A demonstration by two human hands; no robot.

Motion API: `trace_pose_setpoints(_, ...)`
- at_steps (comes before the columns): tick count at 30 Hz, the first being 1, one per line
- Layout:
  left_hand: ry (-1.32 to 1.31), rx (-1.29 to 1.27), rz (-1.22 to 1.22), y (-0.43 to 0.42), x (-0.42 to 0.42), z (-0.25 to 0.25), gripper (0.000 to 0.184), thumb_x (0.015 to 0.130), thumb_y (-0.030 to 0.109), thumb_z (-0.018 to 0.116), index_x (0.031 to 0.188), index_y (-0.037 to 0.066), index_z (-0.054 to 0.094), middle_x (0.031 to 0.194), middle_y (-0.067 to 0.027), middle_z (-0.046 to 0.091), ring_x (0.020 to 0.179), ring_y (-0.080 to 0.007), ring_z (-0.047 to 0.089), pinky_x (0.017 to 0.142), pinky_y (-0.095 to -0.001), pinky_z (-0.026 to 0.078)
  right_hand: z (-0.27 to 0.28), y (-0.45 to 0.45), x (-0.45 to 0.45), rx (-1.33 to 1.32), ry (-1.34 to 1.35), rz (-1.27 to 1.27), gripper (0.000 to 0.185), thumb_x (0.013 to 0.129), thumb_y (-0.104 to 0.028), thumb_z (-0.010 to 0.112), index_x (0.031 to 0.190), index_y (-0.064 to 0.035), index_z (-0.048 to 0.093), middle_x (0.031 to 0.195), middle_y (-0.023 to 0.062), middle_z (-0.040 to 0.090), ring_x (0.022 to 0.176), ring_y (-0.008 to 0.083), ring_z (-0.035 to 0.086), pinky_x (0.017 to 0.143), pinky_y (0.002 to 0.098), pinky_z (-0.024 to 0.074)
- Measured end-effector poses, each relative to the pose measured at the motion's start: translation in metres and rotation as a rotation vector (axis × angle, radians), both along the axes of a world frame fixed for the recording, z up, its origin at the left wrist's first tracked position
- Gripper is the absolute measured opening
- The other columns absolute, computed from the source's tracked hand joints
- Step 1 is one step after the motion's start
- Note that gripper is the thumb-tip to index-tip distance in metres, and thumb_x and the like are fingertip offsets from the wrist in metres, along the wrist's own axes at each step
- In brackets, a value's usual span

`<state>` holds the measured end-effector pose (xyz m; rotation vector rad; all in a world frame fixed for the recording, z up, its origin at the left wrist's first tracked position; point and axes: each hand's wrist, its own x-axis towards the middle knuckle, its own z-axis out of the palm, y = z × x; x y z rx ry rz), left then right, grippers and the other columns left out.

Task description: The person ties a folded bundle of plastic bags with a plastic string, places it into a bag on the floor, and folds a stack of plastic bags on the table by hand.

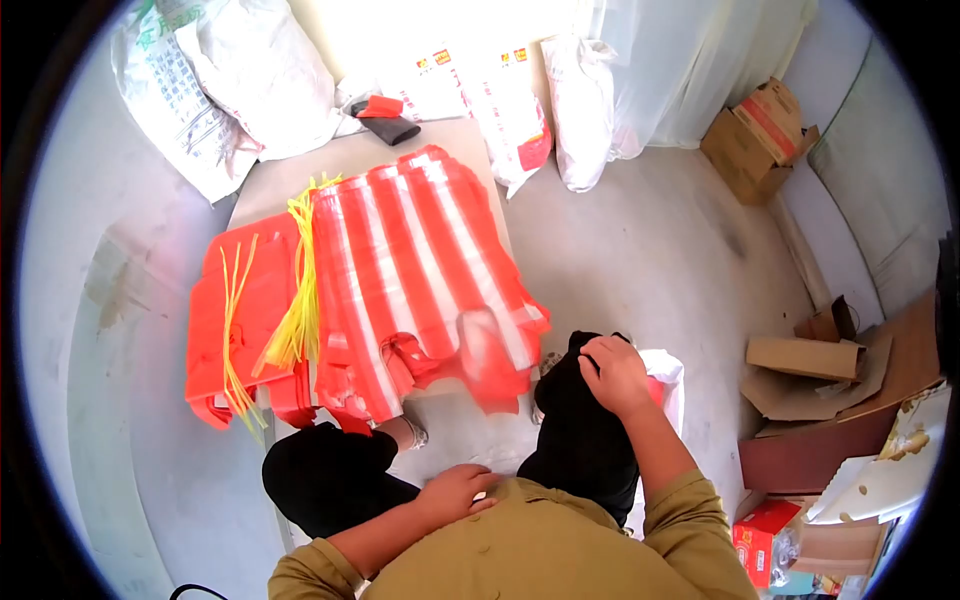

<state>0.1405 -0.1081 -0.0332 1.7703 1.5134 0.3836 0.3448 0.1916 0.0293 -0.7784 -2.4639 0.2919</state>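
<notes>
My left hand (455, 496) rests against my belly at the lower middle, its fingers loosely spread with nothing in them. On my raised knee lies my right hand (614, 372), fingers apart and holding nothing. In front of me a stack of red and white striped plastic bags (420, 265) lies on a low table (275, 185), its near edge hanging over. A bundle of yellow ties (300, 320) sits along the stack's left side. Farther left are folded red bags (240, 310) with a few loose yellow strips (232, 340) on top.
White sacks (290, 80) stand behind the table, beside a dark and red roll (387, 125). More white bags (583, 110) lean at the back. Cardboard boxes (755, 140) sit back right; flattened cardboard (800, 358) and a red box (757, 545) lie at right.
</notes>
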Motion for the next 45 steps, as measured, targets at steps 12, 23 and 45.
trace_pose_setpoints(12,-0.318,-0.565,-0.177,-0.005,-0.036,0.049,0.03,0.097,0.018,0.072,0.124,0.006,0.071,0.11,-0.0126,0.076,0.099,-0.0207,0.071,0.089,-0.0364,0.054,-0.021,-0.131,-0.048,-0.918,-0.352,0.778,0.027,0.096,-0.023,0.068,0.116,-0.0051,0.074,0.117,0.0162,0.071,0.107,0.0332,0.068,0.093,0.0433,0.0537)
trace_pose_setpoints(23,-0.341,-0.621,-0.231,-0.036,-0.061,0.031,0.026,0.098,0.018,0.067,0.12,0.006,0.074,0.102,-0.0096,0.077,0.091,-0.0171,0.067,0.085,-0.0339,0.053,-0.029,-0.152,-0.06,-1.048,-0.818,1.076,0.031,0.103,-0.031,0.062,0.112,-0.0043,0.075,0.102,0.0146,0.076,0.092,0.0292,0.069,0.084,0.0399,0.0529)
trace_pose_setpoints(45,-0.24,-0.534,0.238,-0.076,-0.024,0.04,0.021,0.089,0.019,0.077,0.104,0.007,0.069,0.097,-0.0097,0.074,0.089,-0.02,0.067,0.082,-0.0375,0.053,0.016,-0.159,-0.049,-0.783,-1.114,0.859,0.033,0.095,-0.04,0.065,0.11,-0.0127,0.078,0.099,0.012,0.077,0.093,0.0319,0.072,0.08,0.0429,0.055)
